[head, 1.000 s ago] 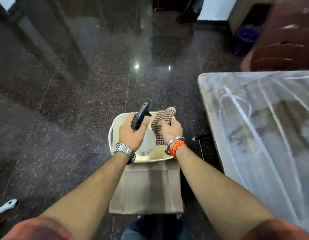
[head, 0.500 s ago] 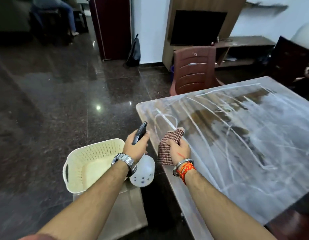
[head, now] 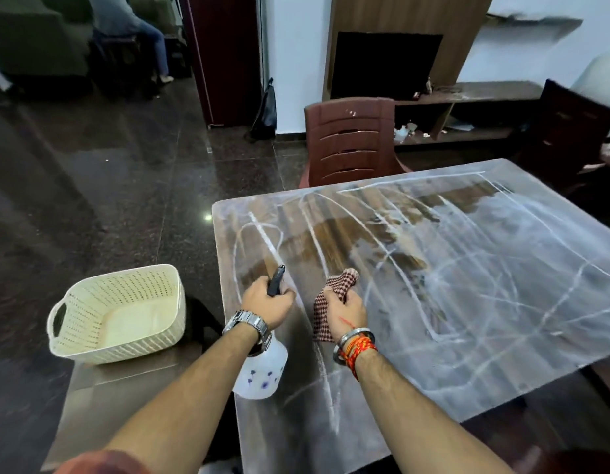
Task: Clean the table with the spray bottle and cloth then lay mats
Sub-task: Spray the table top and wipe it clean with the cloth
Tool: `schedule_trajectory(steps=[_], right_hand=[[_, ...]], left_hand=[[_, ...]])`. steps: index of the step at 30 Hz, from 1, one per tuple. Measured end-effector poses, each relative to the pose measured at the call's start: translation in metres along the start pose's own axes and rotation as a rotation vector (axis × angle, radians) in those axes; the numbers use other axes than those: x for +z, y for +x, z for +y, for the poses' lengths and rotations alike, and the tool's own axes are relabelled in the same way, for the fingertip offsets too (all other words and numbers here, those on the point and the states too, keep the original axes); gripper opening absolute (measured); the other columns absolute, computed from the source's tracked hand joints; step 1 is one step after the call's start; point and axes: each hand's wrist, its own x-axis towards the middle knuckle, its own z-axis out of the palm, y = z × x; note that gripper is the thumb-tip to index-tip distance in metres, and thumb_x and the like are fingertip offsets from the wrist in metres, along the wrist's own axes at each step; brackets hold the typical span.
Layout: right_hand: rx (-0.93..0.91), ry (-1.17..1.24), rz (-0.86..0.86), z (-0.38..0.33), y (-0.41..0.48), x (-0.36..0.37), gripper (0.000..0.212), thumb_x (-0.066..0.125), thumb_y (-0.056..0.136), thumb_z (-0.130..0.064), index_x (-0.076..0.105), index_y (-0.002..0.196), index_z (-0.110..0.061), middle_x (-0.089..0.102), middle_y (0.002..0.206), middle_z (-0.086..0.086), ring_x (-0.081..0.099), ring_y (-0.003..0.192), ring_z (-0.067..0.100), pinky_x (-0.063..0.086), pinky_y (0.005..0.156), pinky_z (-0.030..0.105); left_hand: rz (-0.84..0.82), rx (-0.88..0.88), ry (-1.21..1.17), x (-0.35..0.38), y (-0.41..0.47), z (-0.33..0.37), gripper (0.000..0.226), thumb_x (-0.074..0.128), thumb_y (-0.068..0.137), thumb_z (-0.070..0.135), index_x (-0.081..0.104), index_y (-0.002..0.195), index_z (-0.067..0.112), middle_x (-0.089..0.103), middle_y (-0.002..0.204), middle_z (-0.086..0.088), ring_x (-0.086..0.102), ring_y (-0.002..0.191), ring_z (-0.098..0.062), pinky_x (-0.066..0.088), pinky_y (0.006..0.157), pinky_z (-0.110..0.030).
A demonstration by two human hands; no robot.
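Observation:
The wooden table (head: 467,285) is streaked with white marks and smears over most of its top. My left hand (head: 267,304) grips the black trigger head of a white spray bottle (head: 260,372) with small blue flowers; the bottle hangs below my wrist over the table's near left edge. My right hand (head: 344,311) clutches a bunched red-and-white checked cloth (head: 331,302) just above the table surface, right of the bottle. No mats are in view.
A cream perforated basket (head: 118,316) stands empty on a low brown stool (head: 125,398) left of the table. A brown slatted chair (head: 349,140) stands at the table's far side, a dark chair (head: 570,131) at the far right. A person sits far back left.
Both hands lifted the bottle and cloth out of the basket and carried them right, over the table. My view swung up from the floor to the table.

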Motion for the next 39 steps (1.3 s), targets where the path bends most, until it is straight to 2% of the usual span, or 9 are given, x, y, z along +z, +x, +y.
schedule_trajectory(steps=[6, 10, 16, 20, 26, 30, 33, 36, 39], right_hand=[[-0.023, 0.013, -0.034, 0.006, 0.013, -0.014, 0.038, 0.061, 0.089, -0.036, 0.063, 0.122, -0.016, 0.069, 0.111, 0.001, 0.063, 0.104, 0.022, 0.047, 0.096, 0.033], [-0.024, 0.026, -0.022, 0.004, 0.016, -0.014, 0.036, 0.061, 0.089, -0.036, 0.065, 0.119, -0.018, 0.069, 0.111, 0.0, 0.062, 0.104, 0.021, 0.047, 0.097, 0.036], [0.012, 0.069, 0.049, -0.001, 0.036, -0.016, 0.033, 0.06, 0.09, -0.035, 0.066, 0.116, -0.016, 0.069, 0.106, 0.001, 0.062, 0.097, 0.02, 0.048, 0.093, 0.034], [0.006, 0.011, 0.071, -0.002, 0.047, -0.021, 0.032, 0.059, 0.09, -0.038, 0.067, 0.112, -0.016, 0.07, 0.103, 0.002, 0.063, 0.096, 0.022, 0.05, 0.089, 0.034], [-0.067, -0.043, 0.077, -0.007, 0.059, -0.02, 0.026, 0.06, 0.091, -0.031, 0.066, 0.108, -0.013, 0.065, 0.096, -0.001, 0.061, 0.093, 0.02, 0.047, 0.084, 0.029], [-0.185, -0.1, 0.133, -0.017, 0.07, -0.01, 0.009, 0.06, 0.089, -0.017, 0.064, 0.092, -0.009, 0.058, 0.083, 0.0, 0.056, 0.081, 0.02, 0.036, 0.071, 0.023], [-0.442, -0.261, 0.234, -0.021, 0.089, 0.001, 0.005, 0.057, 0.083, -0.011, 0.058, 0.087, -0.013, 0.063, 0.096, 0.006, 0.056, 0.09, 0.026, 0.046, 0.076, 0.034], [-0.544, -0.547, 0.027, -0.012, 0.111, 0.02, 0.012, 0.062, 0.078, -0.026, 0.058, 0.084, -0.017, 0.054, 0.133, 0.006, 0.051, 0.108, 0.029, 0.046, 0.091, 0.038], [-0.669, -0.707, -0.333, 0.003, 0.131, 0.042, 0.028, 0.057, 0.079, -0.046, 0.059, 0.084, -0.019, 0.057, 0.127, 0.006, 0.052, 0.115, 0.029, 0.039, 0.098, 0.034]], left_hand=[[0.135, 0.002, 0.057, 0.008, -0.006, 0.016, 0.019, 0.066, 0.08, 0.019, 0.052, 0.074, 0.008, 0.055, 0.067, -0.006, 0.05, 0.061, -0.025, 0.035, 0.05, -0.028], [-0.031, -0.005, -0.049, 0.013, 0.007, 0.019, 0.019, 0.061, 0.07, 0.018, 0.058, 0.089, 0.014, 0.066, 0.086, -0.011, 0.067, 0.077, -0.034, 0.06, 0.072, -0.047], [-0.117, -0.006, -0.111, 0.027, 0.022, 0.048, 0.02, 0.057, 0.069, 0.019, 0.062, 0.078, 0.001, 0.063, 0.067, -0.008, 0.063, 0.061, -0.024, 0.061, 0.07, -0.053], [-0.142, 0.03, -0.021, 0.038, 0.026, 0.07, 0.019, 0.06, 0.066, 0.025, 0.055, 0.057, 0.009, 0.06, 0.056, -0.006, 0.056, 0.055, -0.027, 0.053, 0.055, -0.037], [-0.175, -0.078, -0.117, 0.037, 0.045, 0.06, 0.018, 0.061, 0.078, 0.021, 0.064, 0.089, 0.006, 0.068, 0.082, -0.014, 0.073, 0.068, -0.032, 0.063, 0.058, -0.047], [-0.093, -0.152, -0.188, 0.034, 0.048, 0.054, 0.013, 0.059, 0.079, 0.018, 0.06, 0.087, 0.008, 0.062, 0.073, -0.011, 0.066, 0.056, -0.028, 0.057, 0.047, -0.031], [-0.005, -0.187, -0.208, 0.031, 0.055, 0.05, 0.015, 0.059, 0.081, 0.018, 0.063, 0.09, 0.007, 0.063, 0.067, -0.009, 0.06, 0.048, -0.023, 0.049, 0.042, -0.023], [0.112, -0.203, -0.225, 0.023, 0.068, 0.045, 0.015, 0.06, 0.077, 0.023, 0.064, 0.085, 0.01, 0.069, 0.072, -0.013, 0.065, 0.051, -0.029, 0.055, 0.044, -0.031], [0.203, -0.234, -0.17, 0.012, 0.082, 0.04, 0.018, 0.06, 0.077, 0.027, 0.064, 0.081, 0.01, 0.07, 0.077, -0.012, 0.064, 0.063, -0.028, 0.047, 0.053, -0.03]])
